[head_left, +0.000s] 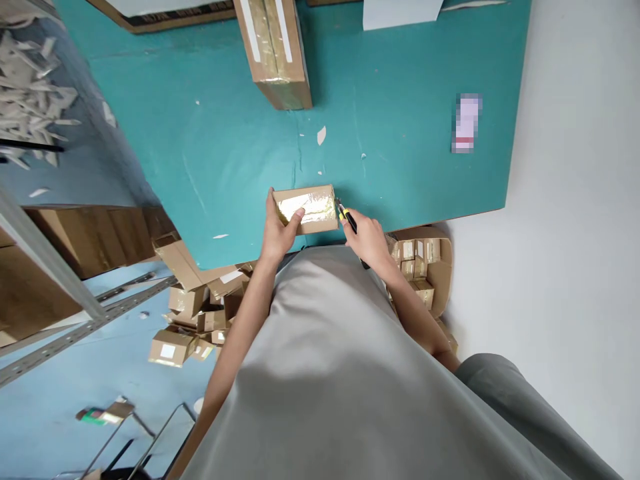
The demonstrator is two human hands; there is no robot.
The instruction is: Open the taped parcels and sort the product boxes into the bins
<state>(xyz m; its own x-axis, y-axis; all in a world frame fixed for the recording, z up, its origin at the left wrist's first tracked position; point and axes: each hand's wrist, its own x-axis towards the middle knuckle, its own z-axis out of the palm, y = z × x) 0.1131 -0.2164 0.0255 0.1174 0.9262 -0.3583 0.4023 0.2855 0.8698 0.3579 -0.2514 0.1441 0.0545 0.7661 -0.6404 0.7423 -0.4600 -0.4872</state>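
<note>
A small brown cardboard box [320,219], with shiny clear tape along its top, is at the near edge of the green tabletop. My left hand [280,230] grips its left end, thumb on the taped face. In my right hand [367,239] is a yellow and black utility knife [349,219], closed in my fingers. The knife's tip is at the right end of the box; whether it touches the cardboard I cannot tell.
A long taped carton [280,60] and a white sheet [400,12] lie at the table's [425,133] far side. A pixelated pinkish item [466,123] is at right. Several boxes [173,347] pile on the floor at left; an open carton [443,273] of small boxes stands at right below the table.
</note>
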